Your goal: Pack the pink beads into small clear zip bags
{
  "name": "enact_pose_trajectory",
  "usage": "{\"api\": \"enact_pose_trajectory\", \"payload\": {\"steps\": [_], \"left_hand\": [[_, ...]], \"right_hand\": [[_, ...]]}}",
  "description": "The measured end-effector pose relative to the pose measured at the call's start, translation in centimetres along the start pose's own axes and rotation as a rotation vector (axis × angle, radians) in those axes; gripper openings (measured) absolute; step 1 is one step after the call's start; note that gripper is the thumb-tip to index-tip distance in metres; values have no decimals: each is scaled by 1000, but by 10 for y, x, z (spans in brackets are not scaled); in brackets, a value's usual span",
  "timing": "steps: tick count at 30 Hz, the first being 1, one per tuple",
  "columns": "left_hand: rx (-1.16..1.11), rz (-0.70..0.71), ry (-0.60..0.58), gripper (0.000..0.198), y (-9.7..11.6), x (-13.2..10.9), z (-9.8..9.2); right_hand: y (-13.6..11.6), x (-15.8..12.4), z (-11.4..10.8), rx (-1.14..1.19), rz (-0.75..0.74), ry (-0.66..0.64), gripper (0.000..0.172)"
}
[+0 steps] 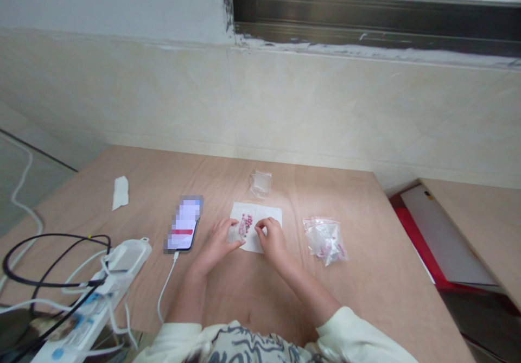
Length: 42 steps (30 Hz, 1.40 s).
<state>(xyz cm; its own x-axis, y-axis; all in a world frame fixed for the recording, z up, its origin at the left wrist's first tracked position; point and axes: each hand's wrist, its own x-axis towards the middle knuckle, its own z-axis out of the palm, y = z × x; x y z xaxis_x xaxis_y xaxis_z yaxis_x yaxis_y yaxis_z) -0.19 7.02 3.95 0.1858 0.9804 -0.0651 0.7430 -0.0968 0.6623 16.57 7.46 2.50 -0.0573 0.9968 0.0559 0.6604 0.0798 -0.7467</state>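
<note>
A white sheet of paper (268, 211) lies flat on the table, with a small cluster of pink beads (247, 220) on it. My left hand (222, 238) rests at the paper's left side, thumb and fingers curved around what looks like a small clear plastic bag (236, 233) with a reddish edge beside the beads. To the right of the beads, my right hand (272, 239) has its thumb and forefinger pinched together over the paper. Whatever may be between those fingertips is too small to make out.
Right of the paper is a clear zip bag (324, 240) with pinkish contents. Another clear bag (260, 183) lies behind. Leftward are a phone (185, 227) on a white cable, a white scrap (120, 193) and a power strip (109, 284) with tangled cords.
</note>
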Motion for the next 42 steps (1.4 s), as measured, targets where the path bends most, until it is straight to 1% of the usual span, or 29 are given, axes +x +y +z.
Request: {"api": "enact_pose_trajectory", "payload": {"steps": [2,6,9,12,16,19,21,23,26,28,30,33,35,36,38,39,42], "left_hand": [[-1,-10,-10,44,2,1,0],[-19,-15,-14,43,5,0,-2],[-27,-2,-6,42,6,-1,-4],[-30,-9,-7,42,7,-1,-5],[-17,-10,-11,42,9,1,-5],[-4,-3,-21,42,12,2,-3],[-9,7,-30,42,15,3,0],[-29,17,-19,39,18,5,3],[-62,22,40,33,23,7,8],[-84,16,82,32,26,8,9],[-120,9,112,33,27,7,8],[-222,-19,122,45,26,4,4],[-330,-77,136,58,21,2,3],[-397,-127,160,60,18,0,3],[-583,-235,180,55,13,-2,5],[-692,-279,161,50,11,-3,6],[-983,-325,42,39,12,-8,8]], "right_hand": [[0,0,0,-23,8,-14,8],[6,-3,6,-57,25,-55,13],[11,-4,9,-70,31,-26,15],[16,-3,6,-79,40,14,17],[20,-1,-5,-48,74,39,14],[13,1,-12,32,74,58,10],[2,3,-14,117,29,50,7],[-11,3,-13,184,-31,10,7],[-26,-1,-9,197,-62,-29,13],[-31,-4,-7,172,-53,-30,15],[-30,-6,-8,160,-47,-34,13],[-28,-4,-16,195,-48,-16,10],[-29,-2,-25,218,-81,11,12],[-30,0,-29,225,-107,19,13],[-33,2,-37,243,-145,23,13],[-34,3,-40,258,-147,19,13],[-35,5,-44,295,-100,-9,12]]}}
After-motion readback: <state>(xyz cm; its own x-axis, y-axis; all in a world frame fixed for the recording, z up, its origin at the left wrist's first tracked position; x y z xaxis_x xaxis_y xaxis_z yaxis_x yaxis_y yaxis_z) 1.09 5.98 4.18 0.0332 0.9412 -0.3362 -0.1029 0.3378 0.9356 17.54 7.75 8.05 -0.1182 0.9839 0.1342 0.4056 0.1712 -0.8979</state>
